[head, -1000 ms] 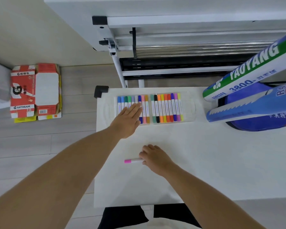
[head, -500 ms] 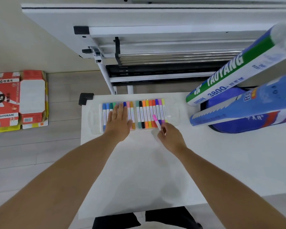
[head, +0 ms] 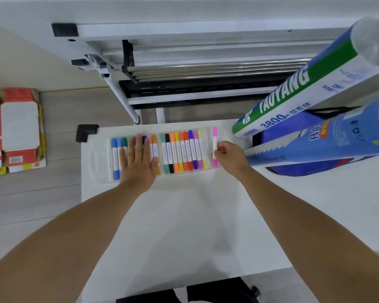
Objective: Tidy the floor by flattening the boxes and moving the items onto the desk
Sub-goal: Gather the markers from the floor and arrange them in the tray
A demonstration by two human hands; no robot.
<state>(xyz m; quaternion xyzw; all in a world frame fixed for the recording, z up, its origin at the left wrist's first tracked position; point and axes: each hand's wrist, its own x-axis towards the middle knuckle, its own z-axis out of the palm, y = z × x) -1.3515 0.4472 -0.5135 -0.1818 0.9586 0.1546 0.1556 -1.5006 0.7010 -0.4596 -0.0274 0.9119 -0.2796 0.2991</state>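
Observation:
A clear plastic case (head: 101,162) with several coloured markers lies at the far edge of the white desk (head: 184,226). My left hand (head: 138,160) rests flat on its left half, fingers spread, covering some markers. My right hand (head: 229,157) pinches a pink marker (head: 214,136) that lies at the case's right end, parallel to the others. On the floor to the left lies a flattened red and white cardboard box (head: 15,130).
Two long shuttlecock tubes, green-white (head: 298,84) and blue (head: 326,141), lean over the desk's right side above a blue bag (head: 293,169). A white metal frame with rails (head: 184,68) stands beyond the desk. A black corner guard (head: 85,131) caps the desk corner.
My right hand picked up the pink marker from the desk and carried it to the right end of the case. My left hand slid further onto the case's left half.

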